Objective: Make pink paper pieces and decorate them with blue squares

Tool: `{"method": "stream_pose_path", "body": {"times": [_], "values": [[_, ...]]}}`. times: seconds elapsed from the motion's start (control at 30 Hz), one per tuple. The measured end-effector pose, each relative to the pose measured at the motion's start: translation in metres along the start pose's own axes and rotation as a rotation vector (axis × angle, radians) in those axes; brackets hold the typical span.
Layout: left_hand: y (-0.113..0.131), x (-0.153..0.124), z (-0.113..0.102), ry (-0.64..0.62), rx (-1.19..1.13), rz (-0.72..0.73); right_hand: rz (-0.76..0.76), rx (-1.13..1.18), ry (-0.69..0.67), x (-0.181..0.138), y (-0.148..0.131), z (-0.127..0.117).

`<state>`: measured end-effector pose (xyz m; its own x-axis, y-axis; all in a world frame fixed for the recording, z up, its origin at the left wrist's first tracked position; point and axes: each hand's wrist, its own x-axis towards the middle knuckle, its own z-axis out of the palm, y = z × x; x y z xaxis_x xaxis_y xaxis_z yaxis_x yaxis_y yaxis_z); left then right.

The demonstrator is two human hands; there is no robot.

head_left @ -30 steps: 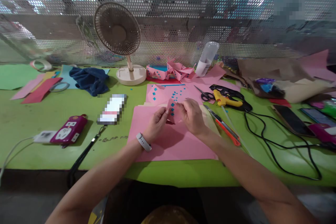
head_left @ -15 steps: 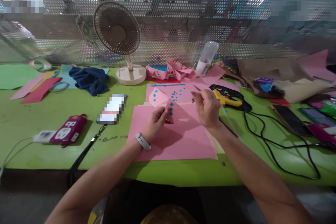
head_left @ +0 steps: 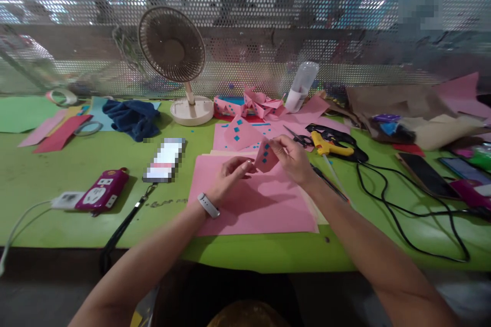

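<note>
A folded piece of pink paper (head_left: 245, 134) with blue diamonds stuck along it is raised above the desk. My right hand (head_left: 293, 158) pinches its right end between thumb and fingers. Close to its lower left corner is my left hand (head_left: 232, 179), thumb stretched out and fingers slightly apart; no paper shows gripped in it. Below both hands lies a large pink sheet (head_left: 253, 209). Loose blue paper bits and a blue strip (head_left: 263, 124) rest on another pink sheet (head_left: 220, 138) behind. Scissors (head_left: 301, 138) lie just beyond my right hand.
A yellow and black glue gun (head_left: 333, 149), its black cable (head_left: 383, 194) and phones (head_left: 425, 173) are at right. On the left are a phone (head_left: 165, 158), a purple power strip (head_left: 103, 191) and a dark blue cloth (head_left: 132, 117). A fan (head_left: 192, 111) and folded pink paper pieces (head_left: 263, 103) stand behind.
My right hand has moved left and down and taken hold of the pink paper. My left hand has released its pinch on it. The paper has shifted right.
</note>
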<state>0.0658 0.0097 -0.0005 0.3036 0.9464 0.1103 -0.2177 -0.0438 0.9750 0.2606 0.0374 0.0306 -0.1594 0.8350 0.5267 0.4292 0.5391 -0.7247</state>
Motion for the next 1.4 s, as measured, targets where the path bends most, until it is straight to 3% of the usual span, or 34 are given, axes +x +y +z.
{"method": "stream_pose_path", "body": {"times": [0.17,0.4,0.6,0.77,0.83,0.93,1.03,1.4], "values": [[-0.002,0.008,-0.006,0.171,-0.280,0.019,-0.021,-0.053,-0.067,0.005,0.010,-0.007],[-0.003,0.011,-0.007,0.348,-0.265,0.001,-0.071,-0.082,-0.211,0.003,0.016,-0.007],[-0.006,0.008,-0.008,0.269,-0.140,0.004,-0.192,-0.258,-0.032,0.009,0.021,-0.011],[-0.002,0.007,-0.003,0.270,-0.059,-0.036,-0.332,-0.372,0.270,0.002,0.006,-0.005],[-0.002,0.006,-0.001,0.262,-0.068,-0.050,-0.372,-0.405,0.231,-0.005,-0.002,0.001],[-0.002,0.005,0.002,0.260,-0.100,-0.046,-0.452,-0.508,0.040,-0.015,-0.011,0.012],[-0.002,0.003,0.003,0.252,-0.137,-0.034,-0.528,-0.655,-0.051,-0.021,-0.011,0.020],[-0.004,0.000,0.006,0.186,-0.114,-0.027,-0.585,-0.733,0.002,-0.023,-0.008,0.026]]}}
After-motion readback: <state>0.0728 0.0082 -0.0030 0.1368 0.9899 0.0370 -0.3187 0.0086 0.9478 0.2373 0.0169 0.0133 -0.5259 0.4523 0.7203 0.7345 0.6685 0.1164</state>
